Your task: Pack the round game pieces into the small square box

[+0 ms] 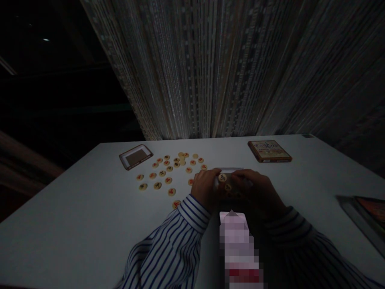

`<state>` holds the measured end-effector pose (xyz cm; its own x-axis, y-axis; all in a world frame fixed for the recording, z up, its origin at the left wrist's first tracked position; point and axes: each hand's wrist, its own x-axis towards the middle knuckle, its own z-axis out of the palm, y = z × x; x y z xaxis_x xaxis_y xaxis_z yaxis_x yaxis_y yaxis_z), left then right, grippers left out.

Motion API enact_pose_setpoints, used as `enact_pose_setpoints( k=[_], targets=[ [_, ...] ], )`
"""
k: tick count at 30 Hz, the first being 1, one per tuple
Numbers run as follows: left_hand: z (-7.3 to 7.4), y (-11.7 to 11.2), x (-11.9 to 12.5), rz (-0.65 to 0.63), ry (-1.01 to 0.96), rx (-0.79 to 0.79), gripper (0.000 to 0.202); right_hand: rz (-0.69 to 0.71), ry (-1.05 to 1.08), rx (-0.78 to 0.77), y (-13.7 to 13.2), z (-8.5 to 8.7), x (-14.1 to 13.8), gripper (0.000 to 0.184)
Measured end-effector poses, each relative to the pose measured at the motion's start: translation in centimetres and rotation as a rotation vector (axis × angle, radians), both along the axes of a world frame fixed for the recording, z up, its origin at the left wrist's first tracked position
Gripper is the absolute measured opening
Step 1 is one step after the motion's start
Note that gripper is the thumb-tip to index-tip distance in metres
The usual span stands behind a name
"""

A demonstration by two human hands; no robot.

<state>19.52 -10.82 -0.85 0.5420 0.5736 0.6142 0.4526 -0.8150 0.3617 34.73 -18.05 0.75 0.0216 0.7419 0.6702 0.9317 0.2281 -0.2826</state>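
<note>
My left hand [206, 186] is closed, its fingertips at a round Chinese chess piece [222, 177] with dark writing. Close on the other side, my right hand [258, 188] has its fingers curled at a clear plastic holder [230, 169], whose pale edge shows behind both hands. Between my palms, in shadow, lies another chess piece [227, 187], with more dimly visible below it. Whether the holder is a bag or a tray I cannot tell. Left of my hands, several loose chess pieces [168, 180] with red or black characters are spread over the white table [99, 200].
An open shallow box part [136, 156] lies at the back left. At the back right is a flat printed box [269, 150]. A lit phone [236, 228], partly pixelated, is nearest me. Another dark flat object [367, 212] lies at the right edge. Curtains [198, 72] hang behind the table.
</note>
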Motion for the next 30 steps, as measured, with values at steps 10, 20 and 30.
enact_pose_setpoints(
  k=[10,20,30],
  targets=[
    [-0.22,-0.28,0.20,-0.043,0.022,0.012,0.025,0.049,0.184,-0.173,-0.26,-0.40,0.26,0.020],
    [-0.39,-0.30,0.31,-0.065,0.024,-0.003,0.022,0.121,0.294,-0.219,-0.35,0.01,-0.01,0.016],
    [-0.23,-0.38,0.16,-0.103,-0.014,0.021,0.023,0.129,0.378,-0.234,-0.45,0.18,-0.14,0.014]
  ],
)
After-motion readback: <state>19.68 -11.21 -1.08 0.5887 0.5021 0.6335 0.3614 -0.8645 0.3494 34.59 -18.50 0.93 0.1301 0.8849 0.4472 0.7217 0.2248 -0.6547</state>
